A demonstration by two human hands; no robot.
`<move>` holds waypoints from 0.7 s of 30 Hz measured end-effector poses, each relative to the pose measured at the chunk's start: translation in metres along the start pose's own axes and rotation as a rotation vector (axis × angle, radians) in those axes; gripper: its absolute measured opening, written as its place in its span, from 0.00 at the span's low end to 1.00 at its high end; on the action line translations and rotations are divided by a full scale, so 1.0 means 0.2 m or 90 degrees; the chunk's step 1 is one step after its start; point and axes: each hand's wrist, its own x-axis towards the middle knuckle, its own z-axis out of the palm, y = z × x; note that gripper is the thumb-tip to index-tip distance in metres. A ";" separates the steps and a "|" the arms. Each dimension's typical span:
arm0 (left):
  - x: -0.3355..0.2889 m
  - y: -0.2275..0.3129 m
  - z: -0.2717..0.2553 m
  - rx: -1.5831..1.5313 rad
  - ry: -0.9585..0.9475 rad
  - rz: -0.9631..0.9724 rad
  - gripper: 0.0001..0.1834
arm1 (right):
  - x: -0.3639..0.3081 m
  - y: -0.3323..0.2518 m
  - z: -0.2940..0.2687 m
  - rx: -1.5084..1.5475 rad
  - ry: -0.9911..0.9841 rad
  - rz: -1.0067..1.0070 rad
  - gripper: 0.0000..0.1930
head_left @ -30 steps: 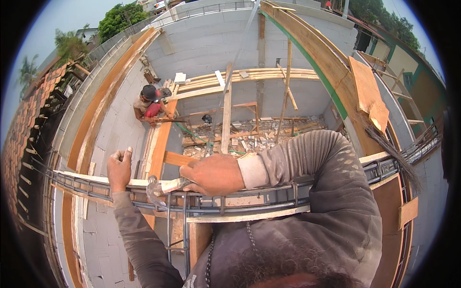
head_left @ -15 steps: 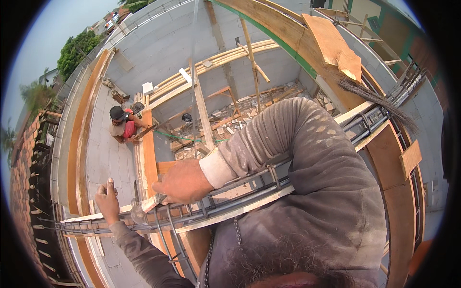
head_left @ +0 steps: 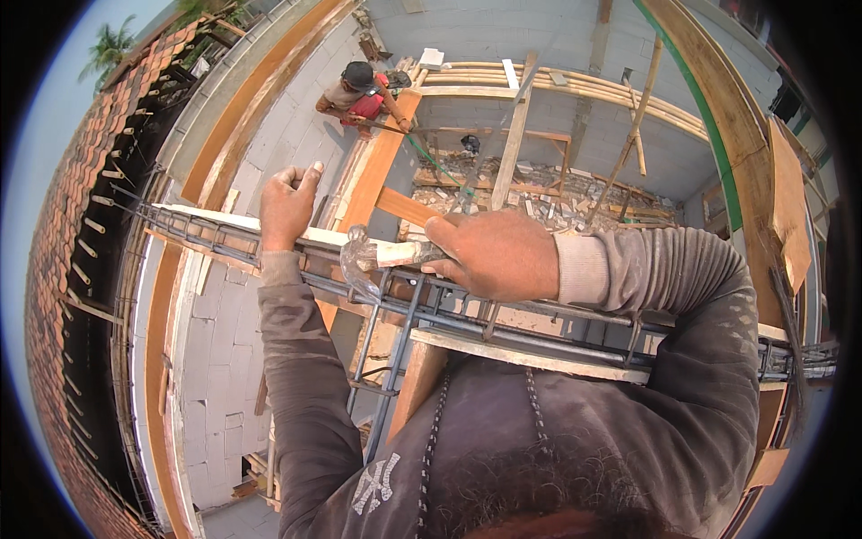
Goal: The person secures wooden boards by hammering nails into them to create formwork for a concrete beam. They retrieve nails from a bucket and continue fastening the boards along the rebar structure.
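My right hand (head_left: 503,253) is wrapped round the handle of a claw hammer (head_left: 364,260). The hammer lies sideways over a long steel rebar cage (head_left: 530,322), its metal head pointing toward my left. Just left of the hammer head, my left hand (head_left: 287,205) is raised above the cage with fingers curled in and thumb up. Whether anything small sits in those fingers is hidden. Beneath both hands the cage runs between pale boards, and a pale board edge (head_left: 328,235) passes between my left hand and the hammer.
A co-worker in a dark cap (head_left: 357,76) crouches beyond, by an orange-brown plank (head_left: 382,171). Rubble (head_left: 539,184) covers the ground far below. Bamboo poles (head_left: 584,83) line the far block wall. A tiled roof (head_left: 76,207) edges the left. Upright rebar (head_left: 386,386) stands near my chest.
The view has swung left, so the scene sits farther right and more of the tiled roof shows. My right hand still grips the hammer, whose head is now in plainer sight.
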 end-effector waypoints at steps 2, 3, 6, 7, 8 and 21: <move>-0.01 0.03 0.00 0.000 0.002 -0.006 0.26 | 0.00 -0.01 -0.02 0.000 -0.007 0.013 0.19; -0.01 0.05 -0.01 -0.008 0.000 -0.015 0.26 | 0.00 -0.02 -0.02 0.000 -0.010 0.018 0.19; -0.02 0.08 0.00 -0.034 -0.006 -0.019 0.26 | 0.00 -0.01 0.00 -0.012 0.004 0.029 0.20; -0.01 0.07 -0.01 -0.030 -0.010 -0.026 0.27 | 0.00 -0.01 0.00 -0.014 0.015 0.020 0.20; -0.01 0.07 -0.01 -0.026 -0.014 -0.033 0.27 | -0.01 0.00 0.01 -0.015 0.026 0.012 0.20; -0.01 0.06 -0.02 -0.002 -0.002 -0.024 0.27 | 0.01 0.01 0.03 -0.046 0.048 -0.016 0.19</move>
